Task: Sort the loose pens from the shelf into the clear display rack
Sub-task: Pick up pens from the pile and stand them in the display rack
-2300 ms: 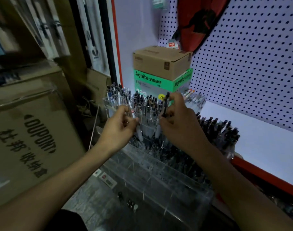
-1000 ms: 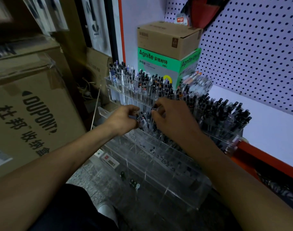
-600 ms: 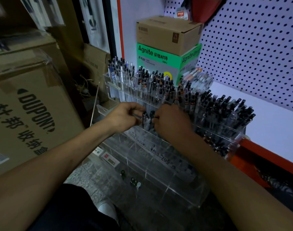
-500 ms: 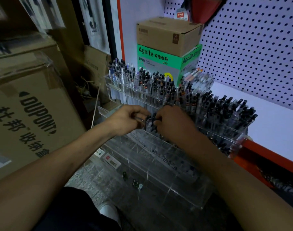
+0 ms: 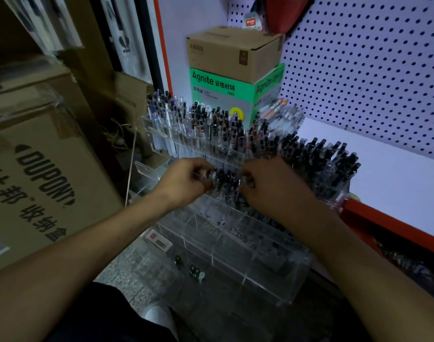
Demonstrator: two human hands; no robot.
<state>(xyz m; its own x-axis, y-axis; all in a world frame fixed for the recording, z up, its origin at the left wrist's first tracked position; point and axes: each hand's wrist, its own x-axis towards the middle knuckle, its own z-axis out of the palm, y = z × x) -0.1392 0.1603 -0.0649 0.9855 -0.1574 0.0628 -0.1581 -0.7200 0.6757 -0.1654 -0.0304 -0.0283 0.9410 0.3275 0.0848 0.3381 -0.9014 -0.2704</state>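
Pens (image 5: 225, 180) upright in middle tier of clear display rack (image 5: 248, 245), between both hands; far tiers packed with more. Left hand (image 5: 183, 181) grip curled, pinching clear pen barrel at cluster's left edge. Right hand (image 5: 270, 186) grip curled at cluster's right; whether it pinches pen, cannot tell. Pens likely light, stiff, smooth and slippery; best pinched mid-barrel or below cap. Rack rigid but crack-prone. Green box (image 5: 225, 92) far behind; cardboard carton (image 5: 38, 174) left; pegboard (image 5: 371, 70) right
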